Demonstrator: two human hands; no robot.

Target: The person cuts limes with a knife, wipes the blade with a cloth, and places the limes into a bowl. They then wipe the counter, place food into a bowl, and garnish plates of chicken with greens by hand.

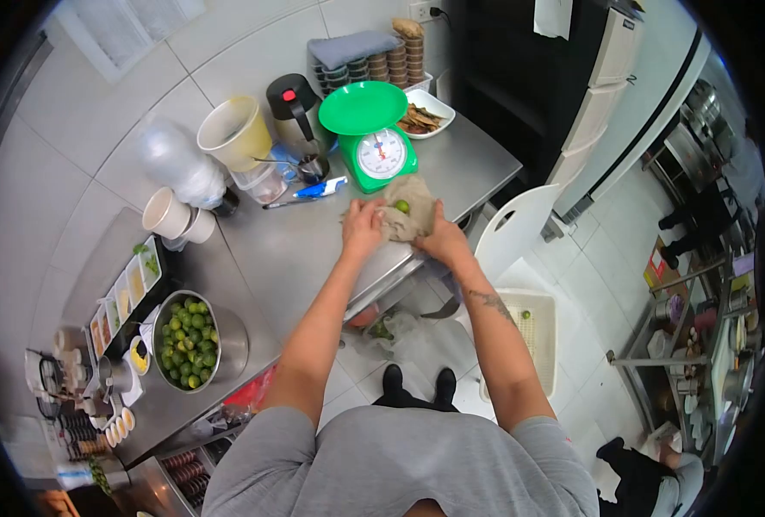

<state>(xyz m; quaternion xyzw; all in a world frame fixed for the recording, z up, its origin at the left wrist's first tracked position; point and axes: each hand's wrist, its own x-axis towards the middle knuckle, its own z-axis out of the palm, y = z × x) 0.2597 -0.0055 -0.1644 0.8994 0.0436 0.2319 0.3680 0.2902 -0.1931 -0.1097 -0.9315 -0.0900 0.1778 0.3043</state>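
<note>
A crumpled beige cloth [417,191] lies at the front of the steel counter, just before a green kitchen scale [381,159]. One small green lime [401,206] rests on the cloth. At the cloth's left edge is my left hand [363,228], its fingers curled in on the fabric. My right hand [443,237] grips the right edge, thumb and fingers closed on it. Between the two hands the lime is touched by neither. Further left on the counter, a steel pot [233,340] holds many limes [189,340].
Behind the left hand lie a blue-and-white marker [322,188] and a pen. A thermos [296,108], a yellowish bucket [238,129] and a dish of dried pods or peels [426,116] stand along the wall. A cream crate [542,336] is on the floor; other people are at right.
</note>
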